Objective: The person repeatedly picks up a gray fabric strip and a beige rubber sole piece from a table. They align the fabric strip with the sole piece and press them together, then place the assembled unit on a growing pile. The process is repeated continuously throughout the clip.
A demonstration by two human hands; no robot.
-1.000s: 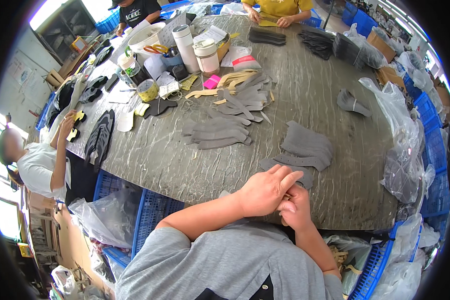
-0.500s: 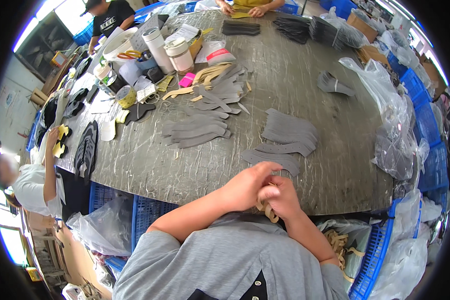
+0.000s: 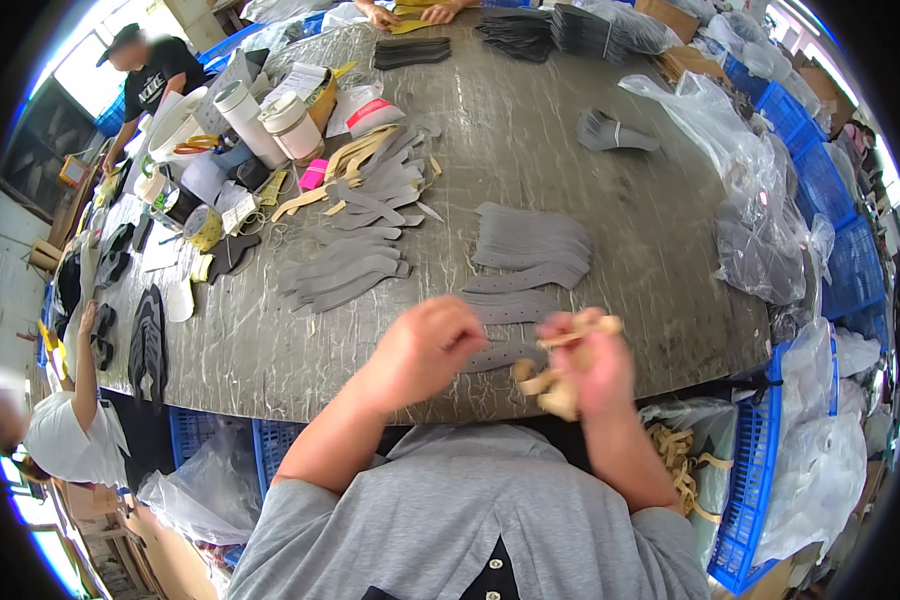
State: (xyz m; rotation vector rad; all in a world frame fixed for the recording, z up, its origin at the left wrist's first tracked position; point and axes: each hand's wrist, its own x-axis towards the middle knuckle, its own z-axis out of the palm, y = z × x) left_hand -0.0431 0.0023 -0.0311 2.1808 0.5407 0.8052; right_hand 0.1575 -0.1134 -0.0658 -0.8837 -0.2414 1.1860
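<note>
Tan strips (image 3: 558,393) hang in a loose bunch from my right hand (image 3: 600,368), whose fingers are closed on them, slightly blurred. To its left, my left hand (image 3: 420,352) is raised over the table's near edge with fingers pinched together. Anything between those fingertips is hidden. A curved grey strip (image 3: 507,357) with small holes lies between the two hands; whether the left fingertips touch it I cannot tell. Just beyond sits another grey strip (image 3: 510,307), below a fanned stack of grey strips (image 3: 532,238).
More grey strips (image 3: 345,268) lie left, near tan pieces (image 3: 365,150). Jars and a white bottle (image 3: 250,122) crowd the far left. Plastic bags (image 3: 760,220) and blue crates (image 3: 855,265) line the right. Another person's hands (image 3: 410,15) work at the far edge.
My hands, together before, have moved apart: the left went left, the right went slightly right and away from me with the tan strips. A grey strip now shows between them. The whole view has shifted.
</note>
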